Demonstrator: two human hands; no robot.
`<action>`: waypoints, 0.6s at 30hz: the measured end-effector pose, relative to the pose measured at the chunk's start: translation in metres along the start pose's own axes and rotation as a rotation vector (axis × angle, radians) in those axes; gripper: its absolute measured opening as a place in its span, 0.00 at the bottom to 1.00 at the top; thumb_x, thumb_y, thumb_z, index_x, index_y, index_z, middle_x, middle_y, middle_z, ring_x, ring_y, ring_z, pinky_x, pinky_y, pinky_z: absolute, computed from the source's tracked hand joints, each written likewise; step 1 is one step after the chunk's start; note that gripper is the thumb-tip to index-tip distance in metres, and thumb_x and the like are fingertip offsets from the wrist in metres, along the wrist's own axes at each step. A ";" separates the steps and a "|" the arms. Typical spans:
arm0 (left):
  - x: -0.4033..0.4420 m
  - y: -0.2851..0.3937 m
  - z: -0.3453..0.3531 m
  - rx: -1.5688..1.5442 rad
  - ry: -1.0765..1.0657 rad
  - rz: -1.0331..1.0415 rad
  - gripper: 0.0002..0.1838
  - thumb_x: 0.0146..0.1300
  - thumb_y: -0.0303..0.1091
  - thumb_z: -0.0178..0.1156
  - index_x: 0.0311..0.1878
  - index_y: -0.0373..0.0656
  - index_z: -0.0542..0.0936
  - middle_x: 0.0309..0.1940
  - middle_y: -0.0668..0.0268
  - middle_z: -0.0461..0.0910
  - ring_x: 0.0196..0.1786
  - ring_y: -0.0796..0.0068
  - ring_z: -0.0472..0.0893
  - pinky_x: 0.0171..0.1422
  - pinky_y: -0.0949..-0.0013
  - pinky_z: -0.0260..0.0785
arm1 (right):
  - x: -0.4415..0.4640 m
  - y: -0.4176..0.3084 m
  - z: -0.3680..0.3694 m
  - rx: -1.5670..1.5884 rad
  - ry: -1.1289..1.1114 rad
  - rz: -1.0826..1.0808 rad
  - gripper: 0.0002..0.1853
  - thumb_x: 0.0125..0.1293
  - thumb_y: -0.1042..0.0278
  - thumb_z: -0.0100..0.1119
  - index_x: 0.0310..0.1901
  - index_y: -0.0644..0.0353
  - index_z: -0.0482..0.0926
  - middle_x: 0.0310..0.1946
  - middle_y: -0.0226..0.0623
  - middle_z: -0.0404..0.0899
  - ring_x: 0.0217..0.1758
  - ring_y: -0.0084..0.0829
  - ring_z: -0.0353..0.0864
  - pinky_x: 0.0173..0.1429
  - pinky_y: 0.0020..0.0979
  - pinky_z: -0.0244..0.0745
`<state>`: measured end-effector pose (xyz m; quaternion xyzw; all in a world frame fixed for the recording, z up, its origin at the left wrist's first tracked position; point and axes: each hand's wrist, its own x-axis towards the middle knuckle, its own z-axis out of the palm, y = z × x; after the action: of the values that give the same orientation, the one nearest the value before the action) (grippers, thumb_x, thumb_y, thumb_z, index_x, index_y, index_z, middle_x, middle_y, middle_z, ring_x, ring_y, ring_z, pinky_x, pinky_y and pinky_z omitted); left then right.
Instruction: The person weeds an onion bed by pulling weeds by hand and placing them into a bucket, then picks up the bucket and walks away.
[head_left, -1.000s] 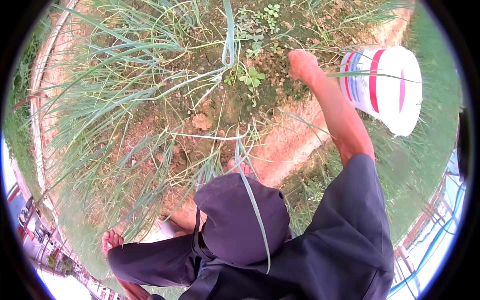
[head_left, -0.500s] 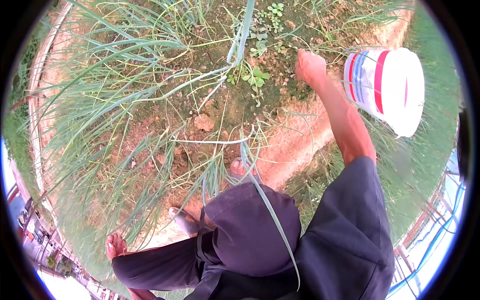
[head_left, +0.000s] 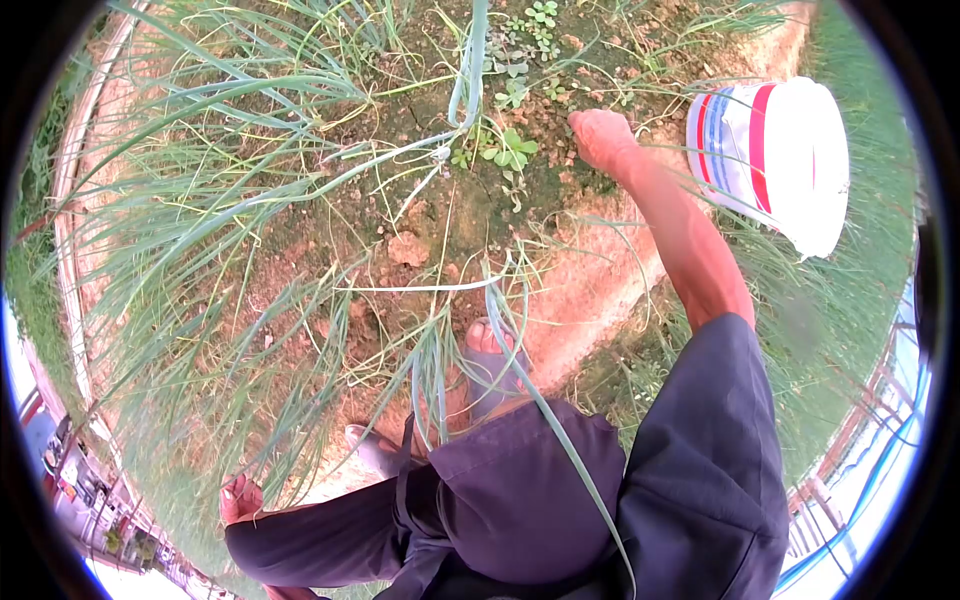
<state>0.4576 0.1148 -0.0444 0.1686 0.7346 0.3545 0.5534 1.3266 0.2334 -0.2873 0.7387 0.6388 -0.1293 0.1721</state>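
My right hand [head_left: 603, 139] is closed, low over the soil beside small weeds. Whatever its fingers pinch is hidden. Just left of it grows a leafy green weed [head_left: 510, 150]. My left hand [head_left: 240, 497] is at the lower left beyond my knee, fingers curled in, next to thin green leaves; I cannot make out anything in it. Long-leaved onion plants [head_left: 250, 200] spread over the bed on the left. One onion clump [head_left: 430, 365] stands in front of my feet, and a long leaf from it lies across my dark clothing.
A white bucket [head_left: 760, 155] with red and blue bands stands to the right of my right hand. My sandalled foot [head_left: 490, 350] is on the bare soil [head_left: 585, 285] between plants. A pale border [head_left: 70, 210] runs along the far left.
My right hand has shifted slightly left and remains closed. My knee has moved lower, so more of one foot shows. The bucket appears slightly higher in view.
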 end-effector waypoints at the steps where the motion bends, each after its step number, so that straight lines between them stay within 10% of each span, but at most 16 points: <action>1: 0.003 0.003 -0.002 -0.007 -0.018 -0.046 0.22 0.60 0.47 0.67 0.54 0.48 0.79 0.50 0.65 0.82 0.44 0.72 0.81 0.48 0.68 0.74 | 0.000 0.001 -0.001 0.009 0.008 0.006 0.06 0.57 0.67 0.59 0.34 0.58 0.79 0.31 0.44 0.84 0.37 0.44 0.86 0.40 0.41 0.82; 12: 0.027 -0.016 -0.035 0.128 -0.207 -0.113 0.21 0.53 0.49 0.72 0.47 0.52 0.79 0.40 0.64 0.85 0.34 0.70 0.84 0.30 0.66 0.78 | 0.010 0.015 -0.006 0.508 0.187 0.300 0.15 0.61 0.62 0.59 0.44 0.62 0.75 0.39 0.55 0.81 0.46 0.53 0.81 0.52 0.48 0.75; 18: 0.013 -0.009 -0.012 0.152 -0.024 -0.094 0.23 0.52 0.49 0.73 0.49 0.51 0.80 0.37 0.66 0.85 0.37 0.70 0.86 0.35 0.64 0.82 | 0.053 0.015 0.044 0.194 0.219 0.178 0.10 0.63 0.64 0.56 0.42 0.60 0.75 0.40 0.52 0.81 0.41 0.51 0.82 0.47 0.45 0.78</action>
<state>0.4436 0.1126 -0.0580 0.1794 0.7599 0.2693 0.5637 1.3511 0.2606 -0.3478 0.8151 0.5703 -0.0931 0.0403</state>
